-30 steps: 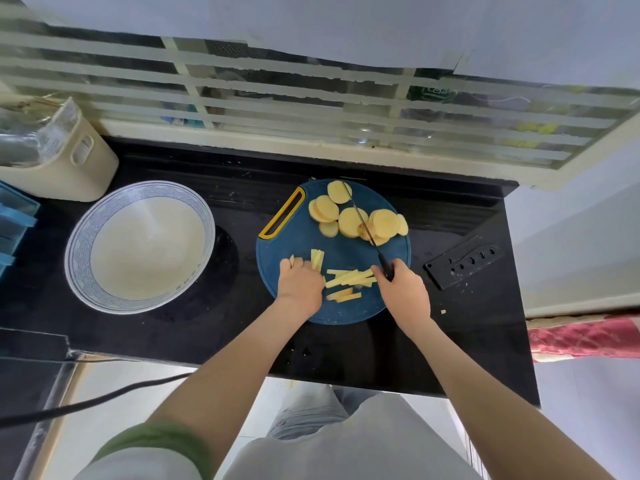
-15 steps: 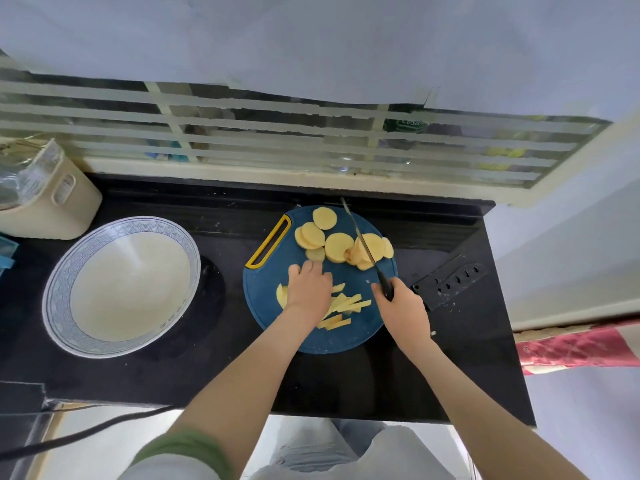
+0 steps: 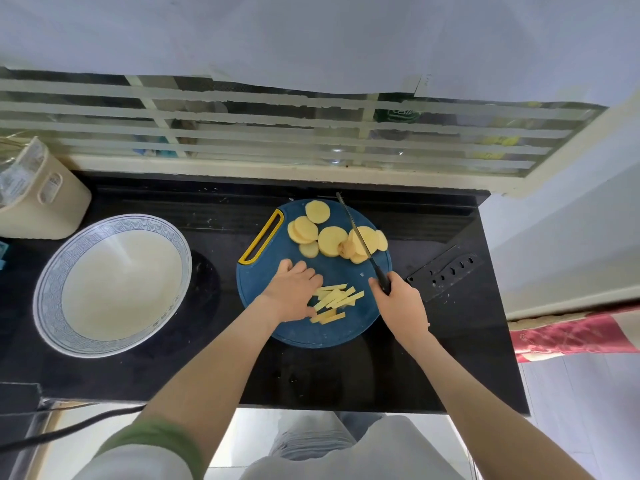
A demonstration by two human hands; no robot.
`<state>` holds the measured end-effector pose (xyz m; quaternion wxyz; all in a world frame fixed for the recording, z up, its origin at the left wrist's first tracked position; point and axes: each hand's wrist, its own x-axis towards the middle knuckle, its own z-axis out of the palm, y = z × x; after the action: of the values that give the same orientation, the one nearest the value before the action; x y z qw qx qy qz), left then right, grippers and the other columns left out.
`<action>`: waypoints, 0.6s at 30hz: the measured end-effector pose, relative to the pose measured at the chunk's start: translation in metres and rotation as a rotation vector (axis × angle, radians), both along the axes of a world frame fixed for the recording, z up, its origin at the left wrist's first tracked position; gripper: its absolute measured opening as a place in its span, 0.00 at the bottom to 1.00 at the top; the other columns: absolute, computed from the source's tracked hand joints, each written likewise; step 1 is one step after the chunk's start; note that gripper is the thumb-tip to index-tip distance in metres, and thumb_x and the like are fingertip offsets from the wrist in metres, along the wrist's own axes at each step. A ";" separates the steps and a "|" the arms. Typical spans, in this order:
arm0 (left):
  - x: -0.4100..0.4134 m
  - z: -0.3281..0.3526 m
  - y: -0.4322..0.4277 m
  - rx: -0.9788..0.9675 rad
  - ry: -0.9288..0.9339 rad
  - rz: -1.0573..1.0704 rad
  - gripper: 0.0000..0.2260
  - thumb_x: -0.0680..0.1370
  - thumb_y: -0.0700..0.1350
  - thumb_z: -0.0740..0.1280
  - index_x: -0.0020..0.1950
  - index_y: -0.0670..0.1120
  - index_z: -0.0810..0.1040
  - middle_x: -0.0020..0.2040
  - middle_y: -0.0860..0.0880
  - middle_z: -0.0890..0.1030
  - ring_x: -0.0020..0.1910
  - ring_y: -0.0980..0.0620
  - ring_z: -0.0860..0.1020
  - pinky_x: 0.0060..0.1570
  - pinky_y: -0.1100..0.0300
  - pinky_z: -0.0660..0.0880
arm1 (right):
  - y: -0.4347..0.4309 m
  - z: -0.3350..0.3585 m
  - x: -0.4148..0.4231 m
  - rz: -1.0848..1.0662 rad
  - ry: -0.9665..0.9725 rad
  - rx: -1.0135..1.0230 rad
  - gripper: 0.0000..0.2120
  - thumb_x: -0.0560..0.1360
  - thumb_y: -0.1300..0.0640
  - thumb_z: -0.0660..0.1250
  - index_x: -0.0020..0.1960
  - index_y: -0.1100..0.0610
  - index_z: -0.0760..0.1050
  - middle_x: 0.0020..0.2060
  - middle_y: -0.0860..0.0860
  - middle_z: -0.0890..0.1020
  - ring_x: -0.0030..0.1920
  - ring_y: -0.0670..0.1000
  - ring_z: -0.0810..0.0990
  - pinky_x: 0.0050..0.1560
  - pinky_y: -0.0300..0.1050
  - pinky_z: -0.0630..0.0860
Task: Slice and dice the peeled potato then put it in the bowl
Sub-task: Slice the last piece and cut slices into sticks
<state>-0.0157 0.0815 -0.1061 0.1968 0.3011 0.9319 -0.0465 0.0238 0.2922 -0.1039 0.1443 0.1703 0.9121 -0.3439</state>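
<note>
Potato slices (image 3: pixel 332 239) lay in an overlapping cluster on the far half of a round blue cutting board (image 3: pixel 255 279), with a loose heap of potato strips (image 3: pixel 334 299) on its near half. The left hand (image 3: pixel 294 294) rested palm down on the board just left of the strips, fingers loosely bent; whatever lay under the palm was hidden. The right hand (image 3: pixel 398 304) was wrapped round the black handle of a knife (image 3: pixel 360 237), whose blade ran away from the person over the slices, its tip past the board's far edge. A wide bowl (image 3: pixel 44 294) stood on the black table (image 3: pixel 346 375) left of the board, and a black knife sheath (image 3: pixel 446 273) lay to its right.
</note>
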 end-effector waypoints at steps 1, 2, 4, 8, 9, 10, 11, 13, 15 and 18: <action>-0.001 0.001 0.002 0.005 -0.002 -0.006 0.22 0.77 0.59 0.63 0.65 0.47 0.68 0.60 0.50 0.73 0.61 0.49 0.66 0.60 0.51 0.58 | -0.001 0.001 -0.001 0.002 0.004 0.004 0.13 0.80 0.45 0.59 0.47 0.55 0.70 0.34 0.50 0.76 0.33 0.48 0.76 0.32 0.40 0.70; -0.002 0.001 0.004 0.010 -0.004 -0.009 0.21 0.77 0.58 0.63 0.65 0.47 0.69 0.59 0.50 0.74 0.60 0.50 0.66 0.60 0.52 0.58 | -0.001 0.001 -0.001 0.005 0.011 0.009 0.13 0.80 0.45 0.59 0.47 0.55 0.70 0.33 0.49 0.75 0.33 0.47 0.75 0.32 0.40 0.69; -0.005 0.000 0.007 0.015 -0.006 0.001 0.18 0.79 0.56 0.61 0.63 0.47 0.71 0.58 0.51 0.75 0.60 0.50 0.66 0.59 0.52 0.58 | -0.002 0.003 -0.003 0.011 0.017 0.015 0.13 0.80 0.45 0.59 0.46 0.55 0.70 0.33 0.49 0.75 0.32 0.47 0.74 0.31 0.39 0.68; -0.008 -0.001 0.014 0.021 -0.005 0.006 0.17 0.80 0.57 0.59 0.64 0.49 0.71 0.58 0.51 0.75 0.60 0.50 0.66 0.58 0.52 0.58 | -0.002 0.003 -0.004 0.018 0.014 0.016 0.13 0.80 0.45 0.59 0.46 0.55 0.69 0.33 0.49 0.74 0.32 0.46 0.74 0.31 0.38 0.67; -0.007 0.000 0.016 0.029 0.002 0.004 0.17 0.80 0.57 0.58 0.65 0.50 0.71 0.59 0.51 0.74 0.61 0.50 0.66 0.59 0.51 0.58 | -0.003 0.003 -0.005 0.020 0.014 0.018 0.13 0.80 0.45 0.59 0.47 0.55 0.69 0.33 0.49 0.75 0.32 0.47 0.74 0.32 0.39 0.69; -0.006 0.000 0.018 0.040 0.005 0.001 0.17 0.80 0.56 0.58 0.66 0.51 0.70 0.60 0.51 0.73 0.61 0.49 0.66 0.60 0.51 0.58 | -0.003 0.003 -0.005 0.018 0.012 0.020 0.13 0.80 0.45 0.59 0.47 0.55 0.70 0.34 0.49 0.75 0.33 0.47 0.75 0.32 0.40 0.71; -0.005 0.001 0.020 0.052 0.005 0.002 0.17 0.80 0.56 0.58 0.67 0.51 0.70 0.61 0.50 0.72 0.62 0.49 0.65 0.60 0.50 0.58 | -0.002 0.002 -0.005 0.013 0.009 0.021 0.13 0.80 0.45 0.59 0.47 0.55 0.70 0.34 0.50 0.76 0.33 0.47 0.75 0.33 0.40 0.72; -0.003 0.002 0.027 0.077 0.009 0.024 0.20 0.79 0.57 0.57 0.69 0.52 0.69 0.62 0.50 0.71 0.62 0.48 0.65 0.61 0.50 0.57 | -0.002 0.002 -0.005 0.005 0.009 0.024 0.13 0.80 0.45 0.59 0.47 0.54 0.70 0.33 0.49 0.75 0.33 0.47 0.75 0.33 0.41 0.72; -0.002 0.003 0.035 0.084 0.007 0.066 0.24 0.78 0.62 0.57 0.70 0.52 0.68 0.62 0.50 0.71 0.63 0.48 0.65 0.62 0.49 0.57 | -0.002 0.001 -0.005 0.002 0.026 0.025 0.13 0.80 0.45 0.59 0.46 0.54 0.70 0.32 0.49 0.74 0.32 0.46 0.74 0.31 0.40 0.69; 0.000 0.003 0.051 0.052 0.036 0.032 0.25 0.78 0.62 0.59 0.70 0.50 0.67 0.63 0.49 0.71 0.63 0.47 0.65 0.61 0.49 0.59 | -0.002 0.001 -0.005 -0.009 0.028 0.019 0.12 0.80 0.45 0.59 0.45 0.54 0.69 0.32 0.48 0.74 0.31 0.46 0.73 0.30 0.38 0.65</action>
<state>-0.0158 0.1320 -0.1036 0.1729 0.2904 0.9408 -0.0245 0.0191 0.2901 -0.1025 0.1283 0.1711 0.9164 -0.3384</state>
